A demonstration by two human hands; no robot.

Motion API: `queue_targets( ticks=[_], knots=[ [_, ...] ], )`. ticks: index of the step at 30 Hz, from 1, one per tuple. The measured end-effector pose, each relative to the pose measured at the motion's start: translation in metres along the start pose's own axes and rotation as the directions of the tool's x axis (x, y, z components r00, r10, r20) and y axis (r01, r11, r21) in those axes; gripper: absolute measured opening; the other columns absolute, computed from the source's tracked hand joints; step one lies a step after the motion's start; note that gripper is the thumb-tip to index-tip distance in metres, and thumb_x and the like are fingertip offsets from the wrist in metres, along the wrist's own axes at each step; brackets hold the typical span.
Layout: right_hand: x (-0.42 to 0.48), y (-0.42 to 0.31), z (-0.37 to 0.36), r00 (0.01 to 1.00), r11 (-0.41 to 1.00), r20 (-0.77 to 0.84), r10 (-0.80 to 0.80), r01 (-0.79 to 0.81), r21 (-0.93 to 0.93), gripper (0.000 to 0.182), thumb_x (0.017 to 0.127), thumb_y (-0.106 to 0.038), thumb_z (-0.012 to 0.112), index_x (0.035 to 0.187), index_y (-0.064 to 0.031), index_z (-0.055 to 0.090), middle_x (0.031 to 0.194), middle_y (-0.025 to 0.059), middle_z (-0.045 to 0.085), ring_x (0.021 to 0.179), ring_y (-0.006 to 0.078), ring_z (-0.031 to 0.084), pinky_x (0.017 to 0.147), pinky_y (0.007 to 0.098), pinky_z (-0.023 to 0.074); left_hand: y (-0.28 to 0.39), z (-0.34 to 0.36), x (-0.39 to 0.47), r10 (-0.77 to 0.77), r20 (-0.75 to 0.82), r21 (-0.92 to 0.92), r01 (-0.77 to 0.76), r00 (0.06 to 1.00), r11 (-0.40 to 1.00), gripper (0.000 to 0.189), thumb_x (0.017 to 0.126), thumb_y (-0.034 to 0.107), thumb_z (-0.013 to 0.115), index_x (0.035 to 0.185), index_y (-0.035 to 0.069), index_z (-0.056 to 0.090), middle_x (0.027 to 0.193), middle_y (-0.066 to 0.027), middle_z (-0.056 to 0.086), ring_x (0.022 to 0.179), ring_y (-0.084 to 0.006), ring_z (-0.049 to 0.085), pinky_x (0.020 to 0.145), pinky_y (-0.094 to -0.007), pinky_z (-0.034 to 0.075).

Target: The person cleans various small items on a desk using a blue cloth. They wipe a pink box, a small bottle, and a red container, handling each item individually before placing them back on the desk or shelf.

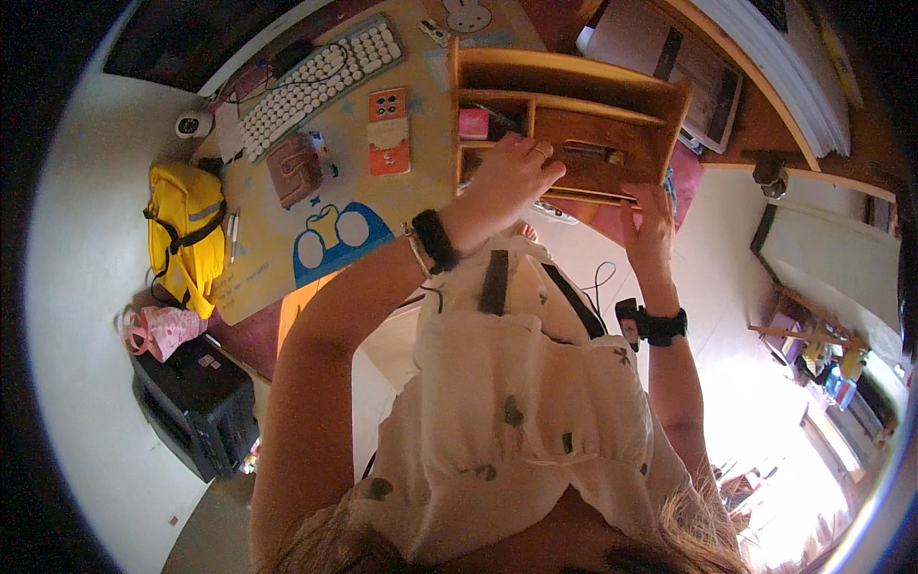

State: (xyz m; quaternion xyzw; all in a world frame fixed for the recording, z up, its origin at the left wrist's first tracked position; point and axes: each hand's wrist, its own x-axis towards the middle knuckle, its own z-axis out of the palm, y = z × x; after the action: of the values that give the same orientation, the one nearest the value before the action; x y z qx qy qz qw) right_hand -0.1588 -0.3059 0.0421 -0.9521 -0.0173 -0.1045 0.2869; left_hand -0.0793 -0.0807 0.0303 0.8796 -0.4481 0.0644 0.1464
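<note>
A brown wooden desk organizer (pixel 574 68) with shelves and compartments stands at the desk's right part. My left hand (pixel 513 168) lies over its lower front, fingers bent, a ring on one finger; whether it grips anything is hidden. At the organizer's lower right corner is my right hand (pixel 647 215), its fingers around the front edge. A pink box (pixel 473 123) sits in the left compartment beside some dark items. Inside the middle compartment lies a small item, too dim to name. Left of the organizer, an orange and cream phone (pixel 389 133) rests on the desk mat (pixel 423 172).
A white keyboard (pixel 323 86) and a brown wallet-like case (pixel 294 170) lie on the desk's left side. A yellow bag (pixel 185 233) hangs or stands beyond the left edge, above a black case (pixel 193 402). Stacked papers or devices (pixel 667 72) are at the upper right.
</note>
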Motion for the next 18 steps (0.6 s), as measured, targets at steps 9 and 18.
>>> queue_targets(
  ticks=[9, 18],
  knots=[
    [-0.014, 0.005, 0.019, 0.983, 0.988, 0.144, -0.112, 0.126, -0.093, 0.028, 0.075, -0.006, 0.059, 0.104, -0.0057, 0.061, 0.107, 0.0108, 0.054, 0.100, 0.0323, 0.049, 0.086, 0.0432, 0.0422, 0.016, 0.017, -0.020, 0.089, 0.013, 0.056, -0.090, 0.996, 0.994, 0.043, 0.066, 0.031, 0.061, 0.092, -0.003, 0.057, 0.095, -0.0171, 0.055, 0.088, -0.0291, 0.055, 0.076, -0.0410, 0.044],
    [-0.021, -0.006, 0.020, 0.970, 0.961, 0.226, -0.095, 0.149, -0.235, 0.035, 0.073, -0.006, 0.061, 0.108, -0.0074, 0.060, 0.115, 0.0088, 0.051, 0.108, 0.0297, 0.046, 0.095, 0.0450, 0.0376, 0.024, 0.034, -0.027, 0.108, 0.018, 0.215, -0.110, 0.994, 0.971, 0.052, 0.066, 0.033, 0.059, 0.096, -0.009, 0.057, 0.107, -0.0263, 0.054, 0.097, -0.0341, 0.052, 0.084, -0.0447, 0.041]
  ],
)
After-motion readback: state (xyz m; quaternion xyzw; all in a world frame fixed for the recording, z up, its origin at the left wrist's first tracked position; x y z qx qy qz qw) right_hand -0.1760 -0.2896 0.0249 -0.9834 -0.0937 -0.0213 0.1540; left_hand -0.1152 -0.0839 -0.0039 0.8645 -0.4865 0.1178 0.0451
